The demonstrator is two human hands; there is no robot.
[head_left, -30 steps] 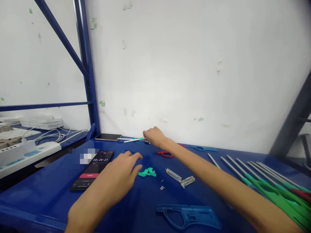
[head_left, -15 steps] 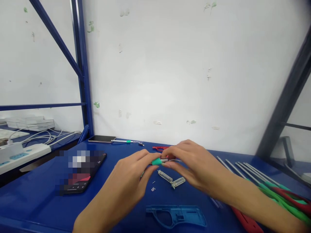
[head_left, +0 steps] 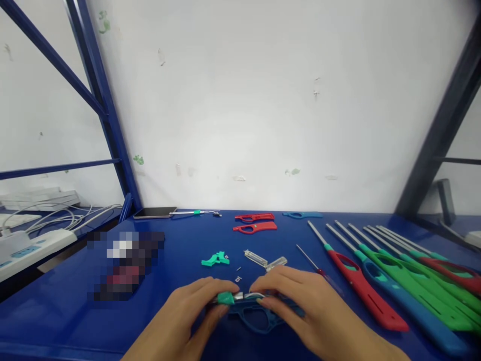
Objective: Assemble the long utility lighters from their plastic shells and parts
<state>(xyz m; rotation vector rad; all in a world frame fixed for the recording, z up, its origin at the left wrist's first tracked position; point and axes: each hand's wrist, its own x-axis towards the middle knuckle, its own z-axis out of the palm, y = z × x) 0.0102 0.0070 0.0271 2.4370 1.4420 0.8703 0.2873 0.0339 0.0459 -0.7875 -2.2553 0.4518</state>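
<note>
My left hand pinches the green collar of a metal lighter tube, most of which is hidden behind the fingers. From the collar, pale wires run right to my right hand, whose thumb and fingers close around them. Directly beneath lies a blue lighter shell half with a trigger loop; its right part is behind my right hand. Just beyond are green trigger pieces, two clear fuel tanks and tiny metal bits.
Several long-nosed lighters and a screwdriver lie at right. Red shell halves and another blue shell half lie near the wall. A phone, another wired tube, a pixelated device and a power strip are left.
Both hands have come down and nearer with the green-collared tube, from above the table to over the blue shell half. The view has tilted, showing more of the table at right.
</note>
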